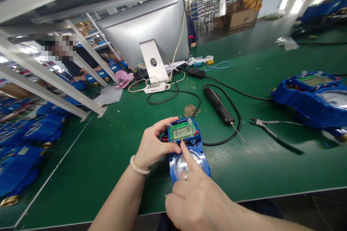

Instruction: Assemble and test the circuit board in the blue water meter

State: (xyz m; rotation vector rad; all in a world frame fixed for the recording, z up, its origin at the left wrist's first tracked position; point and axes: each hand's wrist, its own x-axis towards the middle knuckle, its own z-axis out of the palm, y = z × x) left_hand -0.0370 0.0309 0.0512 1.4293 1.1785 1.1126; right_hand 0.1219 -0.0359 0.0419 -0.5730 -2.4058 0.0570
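Two hands: on blue meter (189, 151), near counter (108, 158) edge.
Left hand (153, 144): fingers pinched display board (183, 131).
Right hand (199, 198): forefinger pressed it, others curled.
Risk: pressing could have tilted the board, straining wires.

Green worktop (114, 144), cluttered.
A blue meter (187, 148) sits near the front edge; screws (190, 110), electric screwdriver (219, 107) and pliers (273, 134) lie mid-worktop; a monitor (151, 32) stands toward the far edge.

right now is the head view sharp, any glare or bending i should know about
Head view: the blue meter and both hands, left hand and right hand, are sharp; its display reads clearly; straight shelf rails bow from wide-angle distortion; bright glare washes out the top-right corner.
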